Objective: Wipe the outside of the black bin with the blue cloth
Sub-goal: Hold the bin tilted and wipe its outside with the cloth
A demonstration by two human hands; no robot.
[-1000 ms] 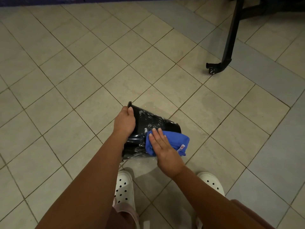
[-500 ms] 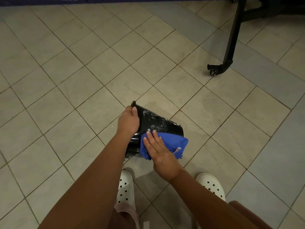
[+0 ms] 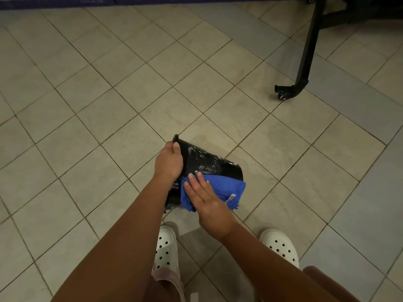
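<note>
The black bin (image 3: 207,159) is tipped on its side above the tiled floor, its rim to the left and its base to the right, with white soapy streaks on its wall. My left hand (image 3: 169,162) grips the rim, thumb over the edge. The blue cloth (image 3: 226,188) lies folded against the near side of the bin wall. My right hand (image 3: 204,196) presses flat on the cloth with straight fingers pointing up and left. The bin's lower part is hidden behind my hands and the cloth.
A black stand leg with a caster wheel (image 3: 290,92) stands at the upper right. My feet in white perforated clogs (image 3: 165,249) are just below the bin. A dark wall base (image 3: 65,3) runs along the top edge. Beige and grey floor tiles surround everything.
My right hand slid the blue cloth leftward along the bin wall, then slightly back right. My left hand kept its grip on the rim.
</note>
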